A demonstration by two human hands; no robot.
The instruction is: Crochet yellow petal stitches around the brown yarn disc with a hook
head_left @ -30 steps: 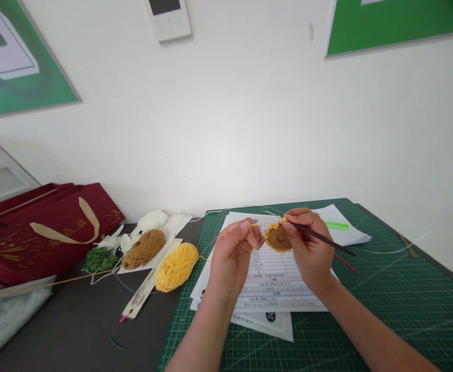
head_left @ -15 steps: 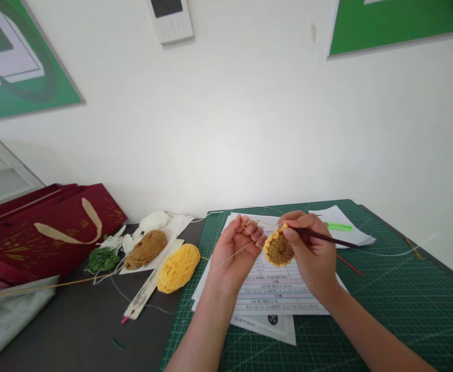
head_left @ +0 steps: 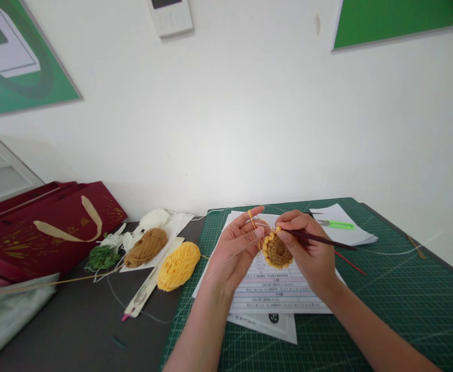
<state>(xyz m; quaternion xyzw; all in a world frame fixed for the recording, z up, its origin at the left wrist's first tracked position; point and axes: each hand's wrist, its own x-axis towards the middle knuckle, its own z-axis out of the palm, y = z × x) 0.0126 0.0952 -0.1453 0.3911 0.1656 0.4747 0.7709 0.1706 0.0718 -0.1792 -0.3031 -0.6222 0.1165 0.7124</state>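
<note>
My right hand (head_left: pixel 312 248) grips the dark handle of a crochet hook (head_left: pixel 327 238), its metal tip pointing left. Just under those fingers hangs a round crocheted piece (head_left: pixel 278 250), brown in the middle with a ruffled yellow edge. Yellow yarn (head_left: pixel 251 219) wraps the raised index finger of my left hand (head_left: pixel 236 248), whose thumb and other fingers curl in at the piece's left side. Whether they also pinch its edge is hard to make out. The hook's tip lies between the two hands, by the yellow edge.
Printed sheets (head_left: pixel 276 297) lie on a green cutting mat (head_left: pixel 397 315) below my hands. A yellow yarn ball (head_left: pixel 179 266), a brown ball (head_left: pixel 146 249) and green yarn (head_left: pixel 102 258) sit left. Green-handled snips (head_left: pixel 338 225) and a red stick (head_left: pixel 350 262) lie right; red bags (head_left: pixel 56 227) stand far left.
My left index finger has risen and straightened with the yellow yarn around it, and my left thumb has come nearer the piece. The hook's metal shaft now shows between the hands.
</note>
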